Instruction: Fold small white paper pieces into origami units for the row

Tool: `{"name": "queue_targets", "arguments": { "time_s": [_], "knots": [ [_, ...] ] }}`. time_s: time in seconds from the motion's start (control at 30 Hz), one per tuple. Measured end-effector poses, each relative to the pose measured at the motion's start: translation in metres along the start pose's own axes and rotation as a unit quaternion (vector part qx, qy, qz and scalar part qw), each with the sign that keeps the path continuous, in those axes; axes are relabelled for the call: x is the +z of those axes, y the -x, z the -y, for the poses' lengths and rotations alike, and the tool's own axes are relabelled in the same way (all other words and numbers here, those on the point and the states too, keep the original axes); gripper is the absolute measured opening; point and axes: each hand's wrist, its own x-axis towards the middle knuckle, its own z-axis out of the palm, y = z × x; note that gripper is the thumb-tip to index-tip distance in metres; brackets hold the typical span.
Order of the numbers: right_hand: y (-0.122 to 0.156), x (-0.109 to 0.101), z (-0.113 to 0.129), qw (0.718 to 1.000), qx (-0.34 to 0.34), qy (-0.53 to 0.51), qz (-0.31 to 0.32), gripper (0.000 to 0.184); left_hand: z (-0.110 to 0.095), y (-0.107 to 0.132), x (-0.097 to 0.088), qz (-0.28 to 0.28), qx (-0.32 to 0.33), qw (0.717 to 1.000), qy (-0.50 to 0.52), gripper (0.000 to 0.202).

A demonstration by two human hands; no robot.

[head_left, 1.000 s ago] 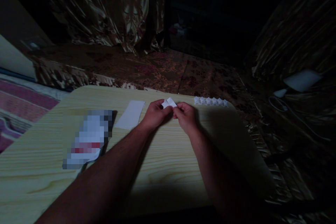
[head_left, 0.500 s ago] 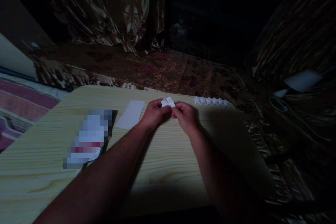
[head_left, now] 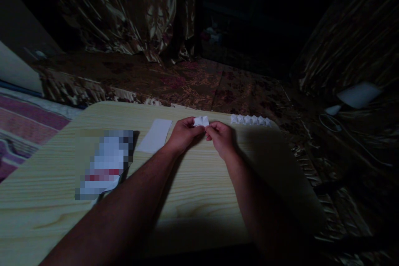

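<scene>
A small folded piece of white paper (head_left: 201, 121) is held up between my hands near the far side of the table. My left hand (head_left: 184, 133) pinches its left and lower edge, thumb in front. At its lower right corner my right hand (head_left: 220, 135) grips it with thumb and fingers closed. My fingers cover the lower part of the folded paper. To the left of my left hand lies a stack of white paper (head_left: 156, 135), flat on the table. Several small folded paper pieces (head_left: 250, 119) stand in a row to the right of my right hand.
The light wooden table (head_left: 199, 199) has rounded corners. A blurred-out white and red package (head_left: 106, 162) lies on its left side. Beyond are patterned curtains (head_left: 156, 12) and a dark carpet (head_left: 193, 79). A white device with a cable (head_left: 358, 94) is at the right.
The folded paper's pointed top now shows as a flatter, straight upper edge with a split in the middle. My right fingers have shifted slightly; both hands stay in place.
</scene>
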Motion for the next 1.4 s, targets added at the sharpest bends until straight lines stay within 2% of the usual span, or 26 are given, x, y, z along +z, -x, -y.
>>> {"name": "queue_targets", "arguments": {
  "time_s": [0.23,0.5,0.67,0.87,1.07,1.4],
  "knots": [
    [-0.001,-0.001,-0.004,0.999,-0.018,0.035,0.031,0.014,0.000,-0.001,-0.001,-0.008,-0.010,1.000,0.015,0.025],
    [-0.001,0.004,-0.006,0.997,-0.046,0.067,-0.010,0.013,-0.004,-0.001,0.002,0.026,-0.020,0.999,0.029,0.022],
    [0.002,0.009,-0.005,0.998,-0.050,0.045,-0.006,0.014,-0.006,0.004,0.014,0.008,-0.052,0.994,0.096,0.014],
    [0.003,0.009,0.000,0.997,-0.061,0.044,-0.015,0.010,-0.003,0.010,0.029,-0.016,-0.025,0.989,0.142,0.016],
    [0.003,0.008,-0.001,0.996,-0.075,0.054,-0.017,0.009,0.002,0.009,0.028,-0.026,-0.002,0.992,0.123,0.015],
    [0.003,0.007,-0.002,0.995,-0.069,0.065,-0.015,0.010,0.001,0.010,0.027,-0.047,0.044,0.998,0.009,0.012]
  ]
}}
